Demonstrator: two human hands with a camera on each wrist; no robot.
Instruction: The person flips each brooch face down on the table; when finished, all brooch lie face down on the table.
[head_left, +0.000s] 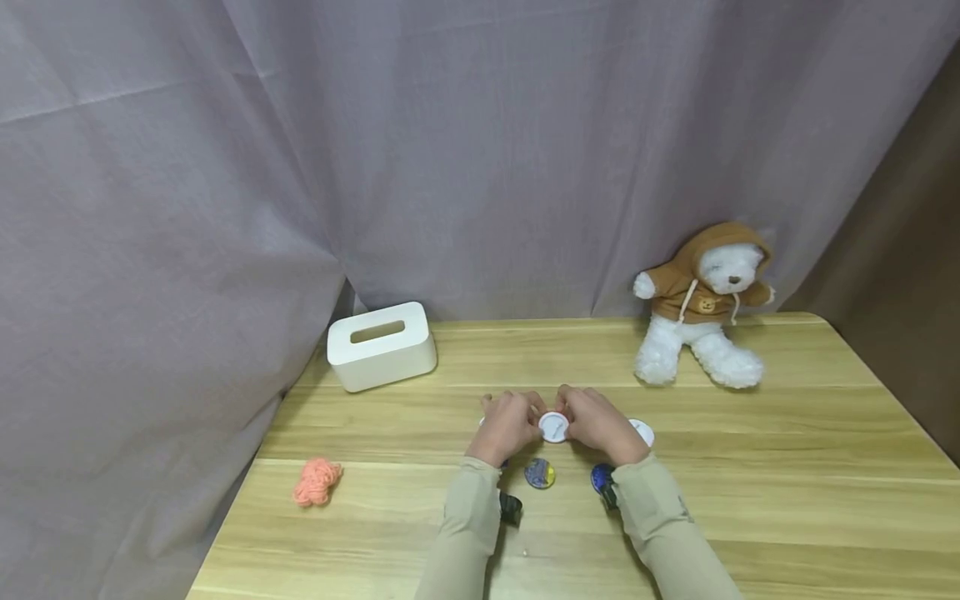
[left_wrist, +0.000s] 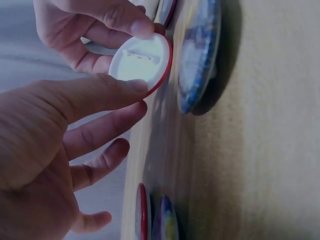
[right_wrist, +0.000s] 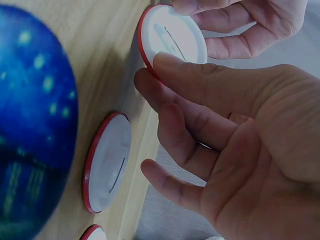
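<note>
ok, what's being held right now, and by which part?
A white-backed pin badge, pinched at opposite edges by the left hand and right hand.

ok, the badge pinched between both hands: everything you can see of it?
The badge is a round disc, its white, plastic-looking back facing the head camera, with a thin red rim. A slim, metal-looking pin lies across the back; its front is hidden. The left hand pinches one edge, the right hand the opposite edge, thumbs on the white side. It is tilted, apparently lifted off the wooden table.
</note>
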